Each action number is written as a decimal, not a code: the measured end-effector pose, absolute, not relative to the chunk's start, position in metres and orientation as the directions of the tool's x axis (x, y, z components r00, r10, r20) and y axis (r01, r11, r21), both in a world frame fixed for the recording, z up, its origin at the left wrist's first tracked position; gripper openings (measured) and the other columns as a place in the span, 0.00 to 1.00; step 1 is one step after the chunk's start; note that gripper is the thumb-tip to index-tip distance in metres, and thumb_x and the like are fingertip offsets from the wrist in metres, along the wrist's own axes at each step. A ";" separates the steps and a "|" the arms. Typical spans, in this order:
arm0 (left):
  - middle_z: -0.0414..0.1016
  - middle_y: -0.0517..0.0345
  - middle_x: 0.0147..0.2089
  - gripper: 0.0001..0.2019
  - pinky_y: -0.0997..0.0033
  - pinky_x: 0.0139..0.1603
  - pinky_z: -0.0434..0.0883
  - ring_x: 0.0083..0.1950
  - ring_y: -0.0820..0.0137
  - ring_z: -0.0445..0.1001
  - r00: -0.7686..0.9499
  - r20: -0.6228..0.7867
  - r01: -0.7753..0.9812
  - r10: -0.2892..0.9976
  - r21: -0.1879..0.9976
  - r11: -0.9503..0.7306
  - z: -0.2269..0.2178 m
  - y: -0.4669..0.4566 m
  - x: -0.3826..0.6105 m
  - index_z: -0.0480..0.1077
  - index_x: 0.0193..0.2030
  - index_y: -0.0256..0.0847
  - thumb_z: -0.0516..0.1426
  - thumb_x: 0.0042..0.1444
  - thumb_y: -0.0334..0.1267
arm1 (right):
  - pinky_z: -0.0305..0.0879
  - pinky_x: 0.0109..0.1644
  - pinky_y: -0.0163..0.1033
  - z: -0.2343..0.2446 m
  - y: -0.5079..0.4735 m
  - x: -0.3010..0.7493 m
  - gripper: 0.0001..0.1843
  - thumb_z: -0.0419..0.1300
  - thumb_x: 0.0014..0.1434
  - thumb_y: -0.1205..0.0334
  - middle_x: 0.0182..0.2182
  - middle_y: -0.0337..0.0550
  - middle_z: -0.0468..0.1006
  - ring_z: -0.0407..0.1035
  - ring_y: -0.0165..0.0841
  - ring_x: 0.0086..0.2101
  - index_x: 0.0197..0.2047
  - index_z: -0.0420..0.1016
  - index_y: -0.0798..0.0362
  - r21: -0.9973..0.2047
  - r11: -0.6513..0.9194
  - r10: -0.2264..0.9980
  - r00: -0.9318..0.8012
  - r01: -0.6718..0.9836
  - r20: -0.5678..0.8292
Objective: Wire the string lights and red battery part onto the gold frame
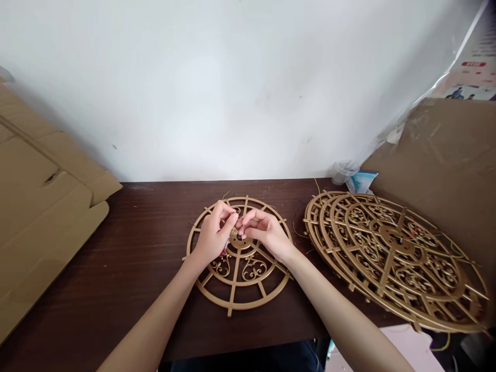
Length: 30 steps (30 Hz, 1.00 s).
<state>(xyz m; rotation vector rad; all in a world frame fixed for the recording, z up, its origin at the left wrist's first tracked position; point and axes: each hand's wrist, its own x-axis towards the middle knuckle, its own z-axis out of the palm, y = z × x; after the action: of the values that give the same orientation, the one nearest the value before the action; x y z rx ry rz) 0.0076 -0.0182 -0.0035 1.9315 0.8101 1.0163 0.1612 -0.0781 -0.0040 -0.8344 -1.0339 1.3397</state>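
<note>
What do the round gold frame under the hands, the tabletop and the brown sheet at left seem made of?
Round gold frame: metal or painted plastic, unclear; satin gold sheen on its ribs. Tabletop: wood or laminate; dark brown, faintly streaked. Brown sheet: probably cardboard; matte, with fold lines.

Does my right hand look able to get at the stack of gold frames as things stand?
Probably yes: nothing bulky stands between the right hand and the stack of gold frames, though that hand seems occupied with a thin strand.
</note>
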 end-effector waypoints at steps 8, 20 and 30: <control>0.69 0.64 0.24 0.09 0.72 0.32 0.65 0.26 0.72 0.70 0.514 0.310 0.135 0.800 0.891 -0.433 -0.003 -0.020 0.008 0.61 0.35 0.42 0.53 0.63 0.42 | 0.71 0.43 0.40 -0.010 -0.078 0.161 0.03 0.61 0.56 0.66 0.32 0.42 0.79 0.75 0.34 0.34 0.36 0.75 0.51 -0.961 0.255 0.966 0.012 0.112 0.257; 0.69 0.64 0.23 0.11 0.75 0.26 0.63 0.24 0.73 0.66 0.522 0.209 0.078 0.827 0.954 -0.290 -0.003 -0.017 0.008 0.59 0.34 0.42 0.54 0.62 0.45 | 0.68 0.47 0.42 0.002 -0.084 0.165 0.08 0.61 0.61 0.64 0.42 0.45 0.78 0.73 0.37 0.43 0.38 0.82 0.46 -0.832 0.411 0.890 0.035 0.374 0.455; 0.69 0.65 0.20 0.14 0.79 0.20 0.59 0.20 0.76 0.63 0.426 0.018 -0.019 0.904 1.000 -0.011 0.000 -0.013 0.009 0.60 0.32 0.41 0.58 0.57 0.47 | 0.69 0.37 0.37 -0.006 -0.082 0.162 0.08 0.69 0.52 0.60 0.30 0.41 0.79 0.72 0.31 0.30 0.37 0.81 0.50 -0.976 0.215 0.975 -0.045 -0.032 0.216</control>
<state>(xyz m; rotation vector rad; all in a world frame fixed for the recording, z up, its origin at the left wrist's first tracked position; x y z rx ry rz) 0.0089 -0.0126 0.0002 1.3851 0.8612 0.8965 0.1620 -0.0817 -0.0059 -1.0054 -1.3193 1.0939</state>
